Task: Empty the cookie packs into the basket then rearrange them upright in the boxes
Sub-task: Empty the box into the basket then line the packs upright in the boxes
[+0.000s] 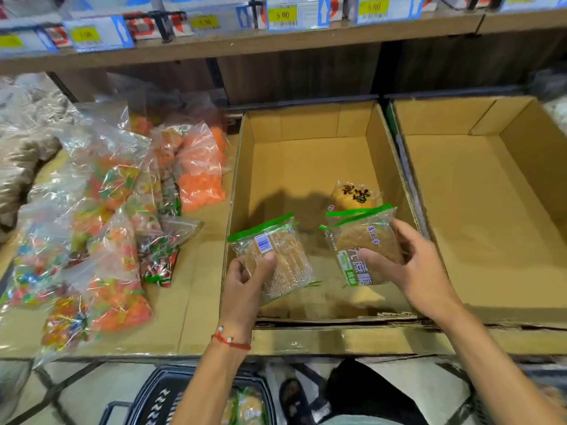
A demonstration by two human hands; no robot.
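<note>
My left hand point(245, 286) grips a clear cookie pack with a green top strip point(276, 256), its back label facing me, over the front left of the middle cardboard box point(242, 167). To its right, my right hand point(408, 265) holds what looks like two stacked cookie packs point(362, 240) with green print, above the front of the same box. One round cookie pack point(354, 196) with dark characters lies further back on the box floor. A dark basket point(159, 394) stands on the floor below, with more green-striped packs point(248, 406) inside.
A second cardboard box point(491, 185) with nothing visible in it stands to the right. Left of the boxes lie several clear bags of coloured candy point(116, 210). A wooden shelf with price tags point(282, 15) runs overhead. A foot in a dark sandal point(294, 397) is beside the basket.
</note>
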